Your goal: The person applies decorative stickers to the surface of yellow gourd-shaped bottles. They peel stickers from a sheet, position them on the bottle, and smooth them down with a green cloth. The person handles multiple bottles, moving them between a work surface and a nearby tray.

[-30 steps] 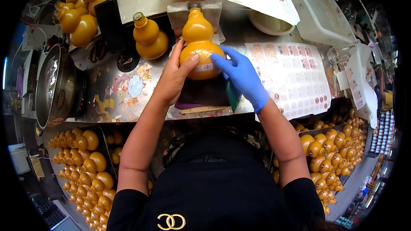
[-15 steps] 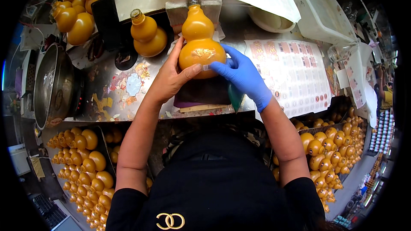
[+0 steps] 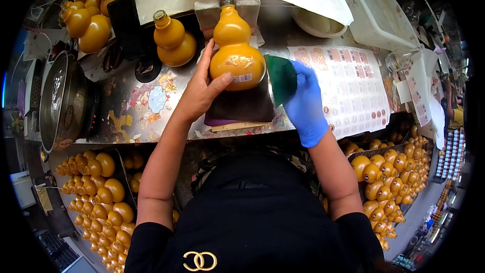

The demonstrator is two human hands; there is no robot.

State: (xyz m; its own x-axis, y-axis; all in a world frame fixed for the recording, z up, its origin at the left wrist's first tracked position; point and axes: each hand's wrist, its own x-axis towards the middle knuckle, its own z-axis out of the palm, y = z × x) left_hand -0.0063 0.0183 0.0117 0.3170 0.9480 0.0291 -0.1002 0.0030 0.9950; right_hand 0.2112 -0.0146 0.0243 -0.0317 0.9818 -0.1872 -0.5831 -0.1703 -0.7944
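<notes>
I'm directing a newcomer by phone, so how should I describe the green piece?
On the metal worktop, find the orange gourd-shaped bottle held by the left hand. Just right of it, the blue-gloved right hand holds a dark green piece. Its green colour sets it apart from the orange bottle and the white printed sheet.

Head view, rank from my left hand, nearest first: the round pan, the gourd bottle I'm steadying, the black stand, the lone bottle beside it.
1. Gourd bottle, touching your left hand.
2. Lone bottle, ahead and left.
3. Black stand, farther left.
4. Round pan, far left.
</notes>
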